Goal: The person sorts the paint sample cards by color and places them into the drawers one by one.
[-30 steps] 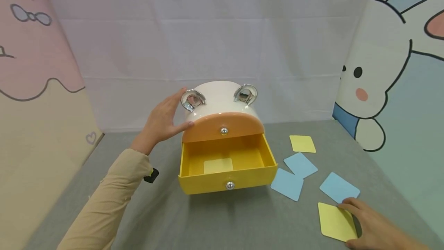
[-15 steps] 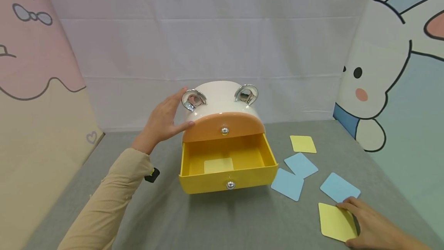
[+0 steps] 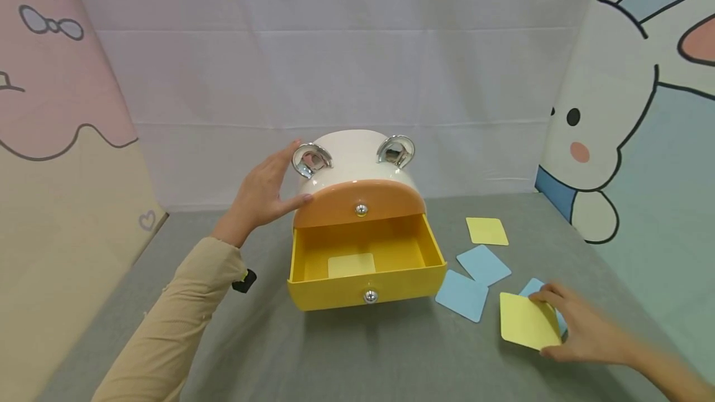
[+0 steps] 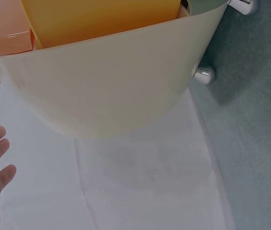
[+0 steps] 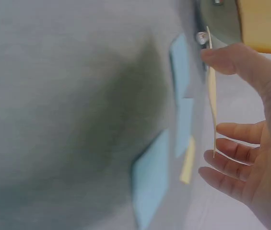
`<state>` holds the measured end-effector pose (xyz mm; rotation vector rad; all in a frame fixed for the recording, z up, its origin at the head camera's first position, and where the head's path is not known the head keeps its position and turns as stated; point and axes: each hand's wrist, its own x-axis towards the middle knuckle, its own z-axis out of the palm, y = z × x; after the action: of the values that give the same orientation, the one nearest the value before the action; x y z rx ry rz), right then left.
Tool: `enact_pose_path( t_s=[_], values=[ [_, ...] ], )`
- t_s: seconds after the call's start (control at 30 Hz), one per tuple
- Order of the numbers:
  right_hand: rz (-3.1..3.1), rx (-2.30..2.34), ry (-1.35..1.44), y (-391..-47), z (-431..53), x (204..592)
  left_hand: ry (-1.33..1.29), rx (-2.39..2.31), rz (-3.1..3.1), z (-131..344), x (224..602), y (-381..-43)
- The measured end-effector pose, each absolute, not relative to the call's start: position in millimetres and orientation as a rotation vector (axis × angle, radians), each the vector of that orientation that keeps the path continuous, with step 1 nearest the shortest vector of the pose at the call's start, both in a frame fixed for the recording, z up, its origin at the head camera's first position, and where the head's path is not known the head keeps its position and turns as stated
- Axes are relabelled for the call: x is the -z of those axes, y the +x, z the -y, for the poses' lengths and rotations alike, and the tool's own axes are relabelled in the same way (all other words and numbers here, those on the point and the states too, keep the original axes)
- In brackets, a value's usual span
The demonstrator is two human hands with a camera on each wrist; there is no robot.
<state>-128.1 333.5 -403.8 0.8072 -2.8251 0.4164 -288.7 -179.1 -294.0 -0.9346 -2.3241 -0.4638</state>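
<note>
A white storage box with silver ears stands mid-table, its orange upper drawer closed. Below, the yellow drawer is pulled out, and a pale yellow card lies in it. My left hand rests at the box's left side, fingers by the ear and thumb near the orange front. At the right, my right hand pinches a yellow card by opposite edges, above the table. In the right wrist view this card appears edge-on between thumb and fingertips.
Two blue cards overlap right of the drawer, with another yellow card behind them. A further blue card is partly covered by the held card and right hand. Grey cloth covers the table; white fabric hangs behind.
My right hand has lifted the yellow card off the table and moved it up and slightly left, partly over the blue card. The left hand and the box stay where they were.
</note>
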Motion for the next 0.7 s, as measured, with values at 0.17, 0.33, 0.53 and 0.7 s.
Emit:
enact_pose_path(
  t_s=[0.17,0.33,0.53,0.7],
  values=[
    [2.664,-0.401,0.884,-144,-319,370,-0.93,0.455,2.34,179,294,-289],
    [2.591,-0.389,0.964,-159,-301,340,-0.923,0.455,2.35,179,293,-288],
    [2.616,-0.358,0.974,-170,-280,315,-0.922,0.455,2.35,179,293,-289],
    [2.632,-0.371,0.987,-176,-263,296,-0.925,0.453,2.351,180,293,-289]
  ],
)
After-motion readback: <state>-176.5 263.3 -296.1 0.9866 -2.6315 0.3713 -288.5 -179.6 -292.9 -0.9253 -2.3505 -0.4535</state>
